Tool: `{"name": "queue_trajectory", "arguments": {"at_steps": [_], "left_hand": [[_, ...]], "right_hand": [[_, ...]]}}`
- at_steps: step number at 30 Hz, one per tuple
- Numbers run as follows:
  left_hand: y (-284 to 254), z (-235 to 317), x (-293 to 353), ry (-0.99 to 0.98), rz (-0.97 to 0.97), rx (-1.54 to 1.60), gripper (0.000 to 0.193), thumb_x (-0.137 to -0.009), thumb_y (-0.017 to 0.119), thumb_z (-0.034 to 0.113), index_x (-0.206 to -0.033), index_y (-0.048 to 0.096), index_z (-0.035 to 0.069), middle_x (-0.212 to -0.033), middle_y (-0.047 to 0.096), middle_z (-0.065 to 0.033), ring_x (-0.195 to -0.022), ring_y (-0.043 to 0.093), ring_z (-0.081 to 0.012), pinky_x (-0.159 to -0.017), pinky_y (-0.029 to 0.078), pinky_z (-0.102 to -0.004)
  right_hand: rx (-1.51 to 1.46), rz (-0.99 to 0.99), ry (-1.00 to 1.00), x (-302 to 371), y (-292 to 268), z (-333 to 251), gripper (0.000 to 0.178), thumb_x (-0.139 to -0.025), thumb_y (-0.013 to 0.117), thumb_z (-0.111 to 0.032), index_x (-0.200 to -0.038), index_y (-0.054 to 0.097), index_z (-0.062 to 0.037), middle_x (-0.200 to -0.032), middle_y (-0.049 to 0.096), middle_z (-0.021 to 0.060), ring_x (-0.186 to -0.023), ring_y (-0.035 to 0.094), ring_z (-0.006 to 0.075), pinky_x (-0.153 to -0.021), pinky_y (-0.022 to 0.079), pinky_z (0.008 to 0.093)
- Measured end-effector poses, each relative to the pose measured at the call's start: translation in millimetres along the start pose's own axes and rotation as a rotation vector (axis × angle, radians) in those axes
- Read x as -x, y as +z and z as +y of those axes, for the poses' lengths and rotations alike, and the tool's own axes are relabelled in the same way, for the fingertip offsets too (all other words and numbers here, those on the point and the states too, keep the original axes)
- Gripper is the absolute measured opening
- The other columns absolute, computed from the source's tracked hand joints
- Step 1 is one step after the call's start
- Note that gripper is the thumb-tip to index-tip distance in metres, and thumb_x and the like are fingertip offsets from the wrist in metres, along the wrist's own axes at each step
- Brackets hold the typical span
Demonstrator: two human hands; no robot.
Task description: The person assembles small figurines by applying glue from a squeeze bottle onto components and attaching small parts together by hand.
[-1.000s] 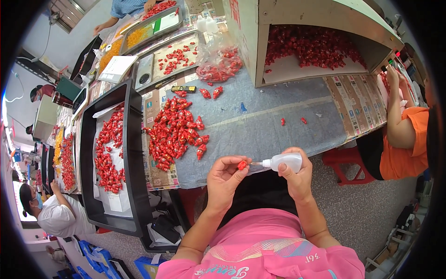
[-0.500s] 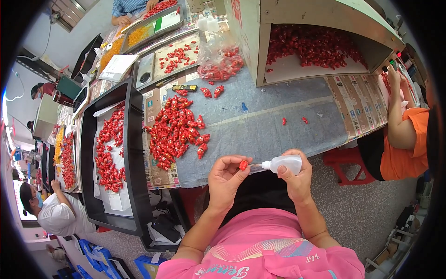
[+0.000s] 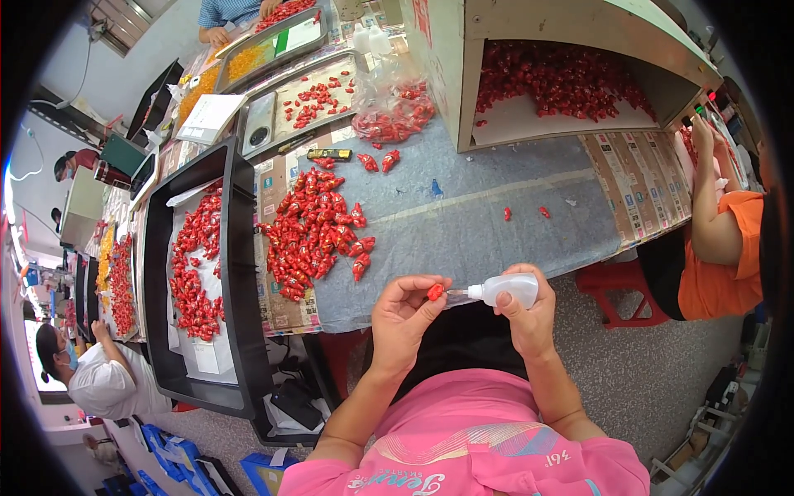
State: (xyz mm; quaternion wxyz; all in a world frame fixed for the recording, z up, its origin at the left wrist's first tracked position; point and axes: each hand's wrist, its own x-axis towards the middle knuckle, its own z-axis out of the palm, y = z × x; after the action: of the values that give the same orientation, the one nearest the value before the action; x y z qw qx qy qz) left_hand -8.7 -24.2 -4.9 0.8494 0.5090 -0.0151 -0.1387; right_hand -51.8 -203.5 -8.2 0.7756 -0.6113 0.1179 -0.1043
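Between the thumb and fingers of my left hand is a small red plastic piece. My right hand is wrapped round a translucent white squeeze bottle, tipped on its side. Its thin nozzle points left and reaches up to the red piece; I cannot tell whether it touches. Both hands are over my lap, just off the table's near edge. Left of them on the table lies a heap of red figure-like pieces. Two small red parts sit apart, farther right.
A black tray of red pieces stands left of the heap. Behind are a metal tray, a clear bag of red pieces and an open-fronted box full of them. A person in orange sits right, beside a red stool.
Almost nothing differs. The view has shifted very slightly, while both hands keep the same hold on the red piece and the bottle.
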Motion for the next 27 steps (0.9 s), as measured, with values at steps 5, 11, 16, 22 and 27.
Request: {"name": "queue_trajectory", "arguments": {"at_steps": [5, 11, 16, 22, 27], "left_hand": [[0.6, 2.2, 0.2, -0.022, 0.003, -0.002, 0.020, -0.083, 0.062, -0.006, -0.101, 0.056, 0.001, -0.106, 0.062, -0.0114, -0.101, 0.060, -0.0177, -0.088, 0.049, -0.0285], [1.5, 3.7, 0.9, -0.050, 0.009, -0.013, 0.019, -0.083, 0.062, -0.006, -0.101, 0.056, 0.000, -0.106, 0.062, -0.0116, -0.101, 0.060, -0.0176, -0.089, 0.048, -0.0283], [0.1, 4.3, 1.2, -0.051, 0.007, -0.012, 0.019, -0.083, 0.062, -0.006, -0.101, 0.057, 0.000, -0.105, 0.063, -0.0124, -0.100, 0.060, -0.0173, -0.089, 0.048, -0.0285], [1.2, 6.0, -0.9, -0.063, -0.018, -0.020, 0.020, -0.084, 0.062, -0.006, -0.102, 0.058, -0.002, -0.106, 0.063, -0.0136, -0.099, 0.060, -0.0167, -0.090, 0.047, -0.0285], [-1.4, 6.4, -0.8, -0.074, -0.016, -0.029, 0.021, -0.083, 0.062, -0.006, -0.103, 0.058, -0.002, -0.106, 0.063, -0.0136, -0.099, 0.060, -0.0172, -0.090, 0.047, -0.0287]], "right_hand": [[-0.006, 0.004, 0.005, 0.1, 0.7, -1.6, 0.039, -0.077, 0.076, -0.029, -0.099, 0.056, -0.0039, -0.082, 0.061, 0.0016, -0.070, 0.055, 0.0066, -0.061, 0.045, 0.0207], [-0.012, -0.004, 0.016, 0.2, -0.1, -0.9, 0.040, -0.077, 0.076, -0.029, -0.100, 0.055, -0.0038, -0.082, 0.061, 0.0018, -0.069, 0.055, 0.0066, -0.061, 0.045, 0.0206], [-0.023, -0.002, 0.019, -1.9, 2.3, 1.1, 0.040, -0.077, 0.076, -0.029, -0.100, 0.055, -0.0038, -0.081, 0.061, 0.0020, -0.069, 0.055, 0.0065, -0.060, 0.044, 0.0204], [-0.022, 0.000, 0.012, -4.1, 1.0, 0.3, 0.040, -0.077, 0.076, -0.029, -0.100, 0.055, -0.0035, -0.081, 0.060, 0.0018, -0.067, 0.055, 0.0063, -0.059, 0.044, 0.0201], [-0.070, 0.019, 0.005, -5.0, 2.0, 1.0, 0.039, -0.077, 0.076, -0.027, -0.101, 0.055, -0.0036, -0.082, 0.061, 0.0019, -0.067, 0.055, 0.0060, -0.060, 0.045, 0.0197]]}}
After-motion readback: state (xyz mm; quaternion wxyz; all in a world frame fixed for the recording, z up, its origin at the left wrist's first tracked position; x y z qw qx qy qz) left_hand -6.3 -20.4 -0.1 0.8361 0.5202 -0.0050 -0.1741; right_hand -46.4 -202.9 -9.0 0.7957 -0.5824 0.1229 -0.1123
